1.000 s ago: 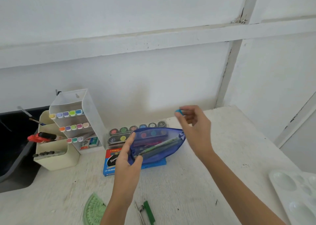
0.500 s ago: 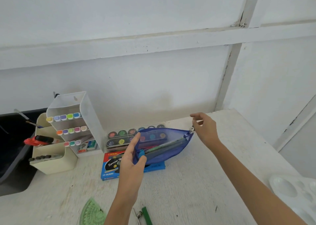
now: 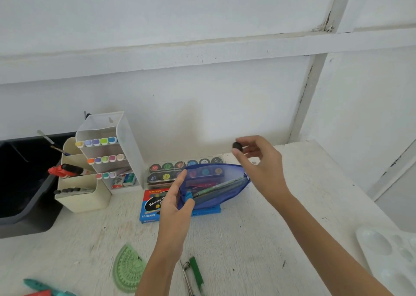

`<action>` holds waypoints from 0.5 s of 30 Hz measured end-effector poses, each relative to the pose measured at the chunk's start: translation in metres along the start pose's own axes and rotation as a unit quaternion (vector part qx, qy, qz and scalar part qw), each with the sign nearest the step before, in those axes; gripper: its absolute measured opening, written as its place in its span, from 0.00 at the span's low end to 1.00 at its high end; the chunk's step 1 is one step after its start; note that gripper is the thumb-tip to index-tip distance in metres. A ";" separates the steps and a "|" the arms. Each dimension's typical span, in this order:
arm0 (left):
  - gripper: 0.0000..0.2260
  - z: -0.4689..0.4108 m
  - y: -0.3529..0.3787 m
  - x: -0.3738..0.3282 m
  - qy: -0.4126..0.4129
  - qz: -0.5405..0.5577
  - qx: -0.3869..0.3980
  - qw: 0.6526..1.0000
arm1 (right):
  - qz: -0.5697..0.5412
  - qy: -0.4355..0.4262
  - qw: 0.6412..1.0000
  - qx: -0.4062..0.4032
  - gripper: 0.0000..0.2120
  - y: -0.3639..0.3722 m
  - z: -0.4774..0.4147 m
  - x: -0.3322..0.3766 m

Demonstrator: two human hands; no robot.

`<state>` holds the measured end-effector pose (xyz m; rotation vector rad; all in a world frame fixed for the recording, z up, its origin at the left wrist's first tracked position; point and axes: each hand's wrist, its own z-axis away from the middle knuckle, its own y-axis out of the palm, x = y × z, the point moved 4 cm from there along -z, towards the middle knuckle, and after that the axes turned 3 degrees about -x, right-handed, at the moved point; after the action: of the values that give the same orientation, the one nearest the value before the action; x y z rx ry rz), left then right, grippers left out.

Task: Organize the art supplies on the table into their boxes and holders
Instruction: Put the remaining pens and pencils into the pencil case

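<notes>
My left hand [image 3: 174, 203] grips the left end of a blue see-through pencil pouch [image 3: 216, 186], held open above the table with pens and a small blue piece inside. Just beyond the pouch's right end, my right hand [image 3: 258, 160] pinches a small black round object [image 3: 237, 146] between thumb and fingertips. A blue box of 12 colours [image 3: 151, 205] lies flat under the pouch. Behind it a clear case of round paint pots [image 3: 177, 168] stands against the wall.
A white tiered marker holder [image 3: 108, 151] and a cream pen caddy [image 3: 78, 194] stand at the left, beside a black bin [image 3: 20, 183]. A green protractor [image 3: 129, 267], a green-handled compass [image 3: 194, 275] and teal pens [image 3: 42, 287] lie near the front edge. A white paint palette [image 3: 391, 253] sits at the right.
My right hand dropped the blue piece into the pouch, touched the zipper end, then lifted with a small black round object pinched in it. The left hand kept hold of the pouch.
</notes>
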<state>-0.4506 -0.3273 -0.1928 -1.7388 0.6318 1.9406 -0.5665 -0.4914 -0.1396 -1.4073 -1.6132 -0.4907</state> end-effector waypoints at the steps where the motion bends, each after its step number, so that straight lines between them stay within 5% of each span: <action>1: 0.28 0.003 0.001 -0.001 0.003 -0.002 0.001 1.000 | -0.012 -0.010 0.999 0.043 0.10 0.005 0.006 0.012; 4: 0.29 0.015 0.002 -0.010 0.033 -0.016 0.002 0.999 | 0.008 -0.033 0.987 0.159 0.12 0.020 0.024 0.030; 11: 0.29 0.045 -0.028 -0.012 0.049 -0.015 -0.036 0.998 | -0.025 -0.049 0.998 0.004 0.10 -0.006 0.078 0.042; 15: 0.28 0.064 -0.058 -0.012 0.059 -0.015 -0.091 0.994 | 0.000 0.052 0.996 0.079 0.11 0.008 0.133 0.022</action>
<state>-0.4646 -0.2429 -0.1769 -1.9741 0.4791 1.9375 -0.6068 -0.3728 -0.1908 -1.2445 -1.5344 -0.4195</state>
